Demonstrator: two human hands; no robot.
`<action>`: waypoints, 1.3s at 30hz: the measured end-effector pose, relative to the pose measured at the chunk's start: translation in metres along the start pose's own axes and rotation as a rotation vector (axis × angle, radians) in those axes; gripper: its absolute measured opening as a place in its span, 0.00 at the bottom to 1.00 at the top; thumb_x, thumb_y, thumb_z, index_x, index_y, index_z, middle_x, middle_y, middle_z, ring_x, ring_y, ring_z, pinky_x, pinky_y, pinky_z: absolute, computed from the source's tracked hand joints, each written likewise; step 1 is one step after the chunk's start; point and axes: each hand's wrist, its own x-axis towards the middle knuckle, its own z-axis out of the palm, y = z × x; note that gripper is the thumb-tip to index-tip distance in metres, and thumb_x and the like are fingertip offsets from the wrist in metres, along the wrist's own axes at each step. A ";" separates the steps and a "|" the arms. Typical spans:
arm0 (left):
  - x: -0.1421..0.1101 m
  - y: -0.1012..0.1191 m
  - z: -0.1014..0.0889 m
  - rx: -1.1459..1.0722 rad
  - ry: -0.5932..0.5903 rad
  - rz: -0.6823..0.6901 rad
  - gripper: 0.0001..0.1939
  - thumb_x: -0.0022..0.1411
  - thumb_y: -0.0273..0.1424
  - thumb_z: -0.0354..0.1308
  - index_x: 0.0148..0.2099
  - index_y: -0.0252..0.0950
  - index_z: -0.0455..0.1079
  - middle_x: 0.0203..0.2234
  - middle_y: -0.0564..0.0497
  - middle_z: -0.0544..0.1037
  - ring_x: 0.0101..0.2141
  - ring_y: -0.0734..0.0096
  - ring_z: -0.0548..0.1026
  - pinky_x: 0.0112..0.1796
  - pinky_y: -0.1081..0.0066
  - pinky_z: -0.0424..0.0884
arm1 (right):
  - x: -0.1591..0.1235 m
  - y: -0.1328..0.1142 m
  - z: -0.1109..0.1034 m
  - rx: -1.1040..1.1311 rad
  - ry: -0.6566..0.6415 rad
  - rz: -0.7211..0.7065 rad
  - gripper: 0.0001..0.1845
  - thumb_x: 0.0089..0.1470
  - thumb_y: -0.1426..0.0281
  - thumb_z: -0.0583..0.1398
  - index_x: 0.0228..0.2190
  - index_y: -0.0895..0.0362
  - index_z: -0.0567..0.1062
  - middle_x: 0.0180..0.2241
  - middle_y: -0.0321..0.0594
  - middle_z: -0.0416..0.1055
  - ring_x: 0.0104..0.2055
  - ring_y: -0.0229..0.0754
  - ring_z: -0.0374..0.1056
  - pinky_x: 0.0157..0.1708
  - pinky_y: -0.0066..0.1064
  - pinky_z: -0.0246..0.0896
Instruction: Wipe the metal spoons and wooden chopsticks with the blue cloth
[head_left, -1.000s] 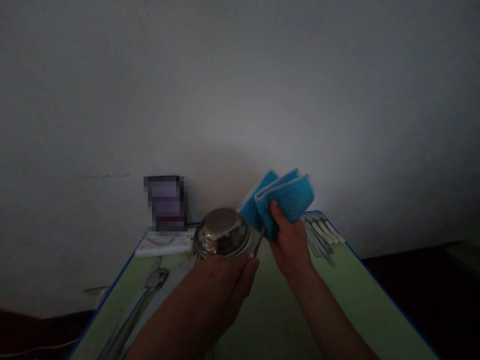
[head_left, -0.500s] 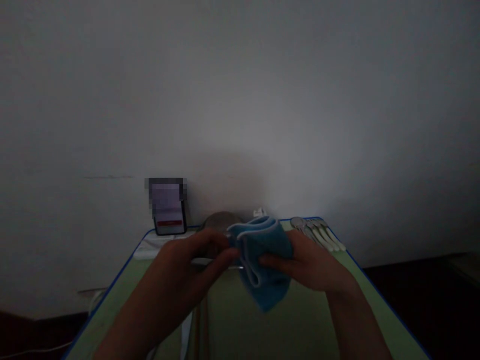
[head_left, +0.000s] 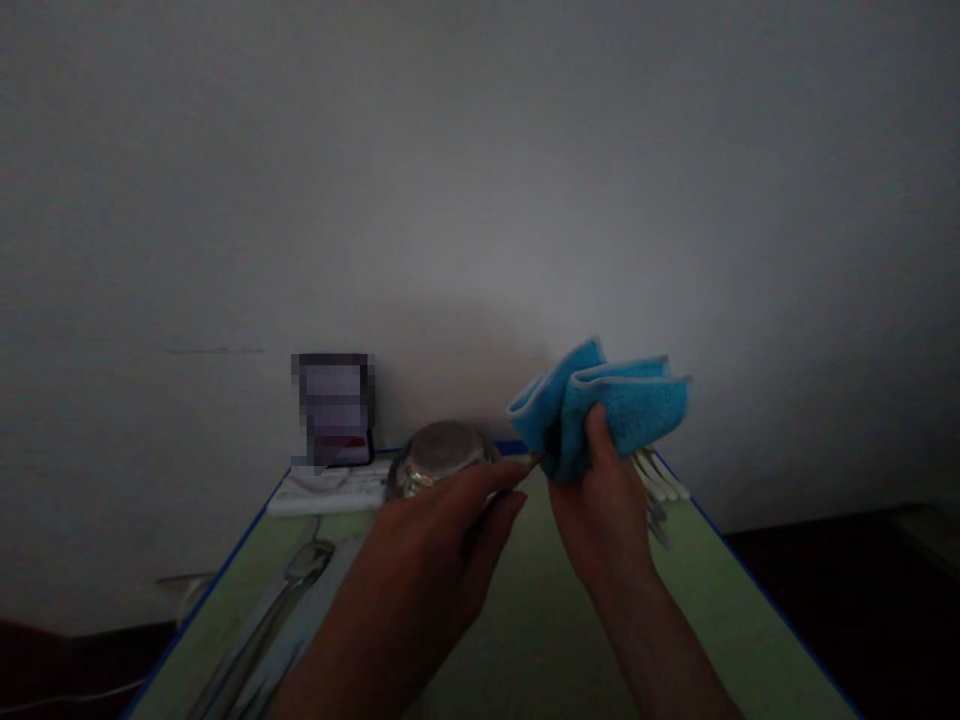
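Note:
My right hand (head_left: 609,500) is closed around a folded blue cloth (head_left: 630,415) with pale edging, its thumb pressed on the front. The cloth is held up in the air above the far right part of the table. My left hand (head_left: 442,545) is closed in a pinch at the cloth's lower left side. A thin dark tip (head_left: 534,462) shows at its fingertips and runs toward the cloth folds. What it belongs to is hidden.
A round metal vessel (head_left: 446,445) stands against the wall. A phone (head_left: 337,410) leans left of it, above a white flat item (head_left: 326,495). Long metal utensils (head_left: 289,575) lie at left. Pale-handled cutlery (head_left: 660,475) lies far right, partly hidden. The green tabletop (head_left: 540,640) has blue edges.
Both hands have moved right, and the cloth has gone up and to the right, its folds now fanned upward. The metal vessel and the utensils at left show more.

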 end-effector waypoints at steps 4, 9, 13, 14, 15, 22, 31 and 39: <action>0.000 -0.004 0.001 0.033 0.042 0.004 0.09 0.61 0.30 0.52 0.44 0.39 0.69 0.31 0.53 0.80 0.27 0.70 0.77 0.33 0.73 0.71 | -0.015 0.009 0.003 -0.120 -0.018 0.128 0.18 0.48 0.58 0.59 0.38 0.56 0.73 0.37 0.38 0.74 0.38 0.38 0.69 0.36 0.30 0.64; 0.003 -0.009 -0.008 0.075 0.014 -0.070 0.08 0.59 0.32 0.55 0.40 0.41 0.71 0.25 0.55 0.80 0.21 0.72 0.76 0.23 0.76 0.67 | -0.008 0.013 -0.006 -0.222 -0.208 0.136 0.15 0.45 0.60 0.62 0.35 0.56 0.74 0.36 0.37 0.75 0.36 0.39 0.69 0.39 0.31 0.64; 0.002 -0.014 -0.020 0.040 -0.010 -0.137 0.08 0.56 0.37 0.56 0.37 0.42 0.73 0.22 0.57 0.80 0.19 0.72 0.75 0.21 0.76 0.66 | 0.009 0.000 -0.018 -0.409 -0.364 0.041 0.13 0.45 0.61 0.62 0.30 0.57 0.75 0.32 0.37 0.75 0.35 0.41 0.69 0.39 0.33 0.63; 0.001 -0.015 -0.022 0.026 -0.016 -0.142 0.08 0.56 0.38 0.57 0.37 0.43 0.73 0.22 0.57 0.80 0.20 0.73 0.75 0.21 0.77 0.67 | 0.011 -0.005 -0.021 -0.467 -0.378 0.013 0.13 0.46 0.61 0.62 0.30 0.57 0.75 0.31 0.37 0.75 0.36 0.42 0.69 0.40 0.33 0.63; 0.000 -0.015 -0.024 0.016 -0.013 -0.137 0.08 0.56 0.38 0.57 0.37 0.43 0.73 0.24 0.57 0.80 0.20 0.73 0.76 0.22 0.77 0.67 | 0.012 -0.009 -0.023 -0.526 -0.379 -0.014 0.13 0.46 0.60 0.61 0.30 0.57 0.76 0.30 0.37 0.75 0.37 0.42 0.69 0.41 0.33 0.62; -0.001 -0.006 -0.024 0.102 0.160 -0.006 0.07 0.57 0.36 0.58 0.36 0.41 0.74 0.23 0.56 0.77 0.20 0.76 0.73 0.23 0.77 0.66 | 0.007 -0.021 -0.023 -0.408 -0.338 0.108 0.21 0.47 0.57 0.60 0.41 0.54 0.74 0.40 0.38 0.75 0.44 0.44 0.69 0.48 0.37 0.61; -0.002 -0.010 -0.024 0.130 0.056 -0.219 0.14 0.57 0.44 0.54 0.31 0.43 0.76 0.14 0.58 0.74 0.14 0.75 0.69 0.19 0.77 0.61 | 0.015 -0.026 -0.017 -0.033 -0.372 0.227 0.17 0.51 0.55 0.56 0.38 0.50 0.75 0.43 0.36 0.74 0.49 0.44 0.67 0.47 0.40 0.63; 0.008 -0.010 -0.022 -0.074 -0.090 -0.400 0.16 0.57 0.43 0.52 0.26 0.38 0.73 0.11 0.58 0.69 0.15 0.77 0.65 0.16 0.79 0.57 | 0.017 -0.027 -0.024 -0.151 -0.496 0.235 0.18 0.50 0.59 0.59 0.43 0.52 0.73 0.44 0.38 0.73 0.49 0.43 0.67 0.49 0.39 0.61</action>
